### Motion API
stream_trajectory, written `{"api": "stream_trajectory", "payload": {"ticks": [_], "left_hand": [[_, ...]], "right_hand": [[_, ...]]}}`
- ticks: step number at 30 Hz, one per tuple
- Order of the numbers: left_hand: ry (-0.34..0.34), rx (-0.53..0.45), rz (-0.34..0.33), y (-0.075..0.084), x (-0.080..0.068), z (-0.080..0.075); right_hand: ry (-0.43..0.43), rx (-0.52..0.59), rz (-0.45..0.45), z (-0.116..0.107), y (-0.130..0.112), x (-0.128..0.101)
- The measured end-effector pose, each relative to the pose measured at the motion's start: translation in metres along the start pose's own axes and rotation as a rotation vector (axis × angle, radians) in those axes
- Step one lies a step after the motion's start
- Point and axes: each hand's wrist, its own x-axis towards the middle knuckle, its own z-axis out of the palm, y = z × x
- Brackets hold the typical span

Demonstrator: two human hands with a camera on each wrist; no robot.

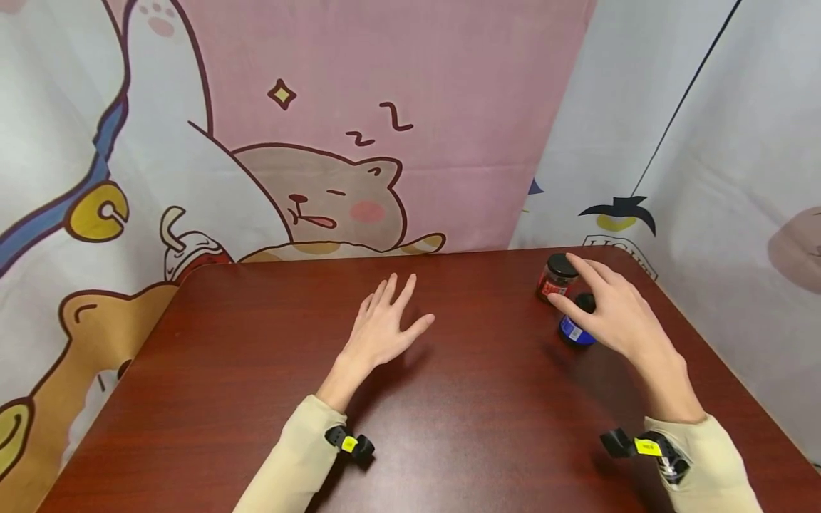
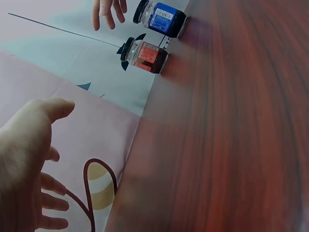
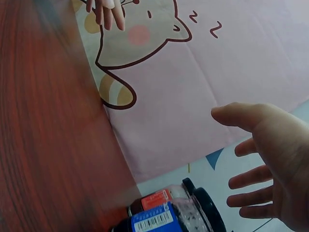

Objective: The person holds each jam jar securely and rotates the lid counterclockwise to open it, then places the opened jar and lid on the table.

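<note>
My right hand (image 1: 614, 311) hovers above a blue-labelled glass jar (image 1: 575, 332) near the table's right side, partly covering its dark lid in the head view. Just behind that jar stands a red-labelled jar (image 1: 555, 279) with a black lid. Both jars are upright, and the right wrist view shows the blue jar (image 3: 157, 220) in front of the red jar (image 3: 157, 199). The right hand's fingers are spread and hold nothing. Over the middle of the table, my left hand (image 1: 380, 331) hangs in the air, fingers spread, away from both jars.
The dark reddish-brown wooden table (image 1: 256, 370) reaches back to a printed cloth (image 1: 474, 107) with cartoon animals. More pale cloth (image 1: 737, 178) hangs along the right edge. A camera strap sits on each sleeved wrist.
</note>
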Motion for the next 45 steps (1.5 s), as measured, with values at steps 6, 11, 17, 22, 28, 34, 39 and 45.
{"api": "stream_trajectory", "payload": {"ticks": [6, 11, 17, 22, 28, 34, 39, 45], "left_hand": [[-0.006, -0.04, 0.02, 0.008, 0.004, 0.005], [0.02, -0.086, 0.083, 0.013, 0.008, 0.01], [-0.003, -0.142, 0.116, 0.02, 0.012, 0.015], [-0.021, -0.165, 0.112, 0.027, 0.015, 0.018], [-0.037, -0.182, 0.129, 0.034, 0.019, 0.022], [-0.044, -0.185, 0.136, 0.039, 0.022, 0.027], [-0.044, -0.196, 0.141, 0.043, 0.024, 0.032], [-0.063, -0.222, 0.139, 0.05, 0.026, 0.037]], "right_hand": [[0.01, -0.01, 0.003, 0.0, 0.007, -0.006], [0.015, -0.016, 0.002, 0.001, 0.012, -0.009], [0.0, -0.024, 0.014, 0.002, 0.016, -0.013], [-0.005, -0.027, 0.028, 0.002, 0.018, -0.015], [-0.02, -0.035, 0.06, 0.001, 0.02, -0.017], [-0.029, -0.043, 0.076, 0.002, 0.023, -0.018], [-0.032, -0.04, 0.084, 0.003, 0.025, -0.019], [-0.036, -0.045, 0.095, 0.004, 0.028, -0.022]]}}
